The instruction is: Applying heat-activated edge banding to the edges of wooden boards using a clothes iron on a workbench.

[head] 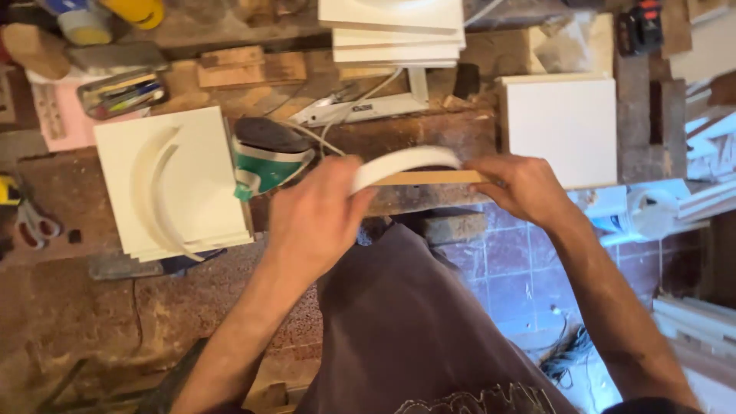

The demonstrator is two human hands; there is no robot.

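1. Step in hand: both hands hold one curved white strip (406, 162), an arc-shaped piece with a white face and a bare brown edge, just above the front edge of the worktop (429, 138). Judged from the grip, the piece is being held up for inspection or edge dressing rather than being set down.

2. Left hand (314, 218): fingers closed around the left end of the curved white strip, thumb side uppermost. The fingertips are hidden behind the piece.

3. Right hand (521, 184): fingers closed on the right end of the strip, pinching the brown edge from above and below.

4. Position of the workpiece: clear of the worktop surface as far as can be seen, between the green-and-white power sander (268, 157) on the left and a white square panel (563, 126) on the right.

5. Surroundings: a stack of white panels with curved cut-outs (172, 184) lies to the left; a second stack of white boards (399, 34) sits at the rear; a white cable (356, 103) runs across the wood.

6. Next move, as a judgement: any further handling calls for an even two-handed grip, since a thin arc is likely to flex or snap if twisted. Keep the white face away from the rough worktop edge to avoid scuffing.
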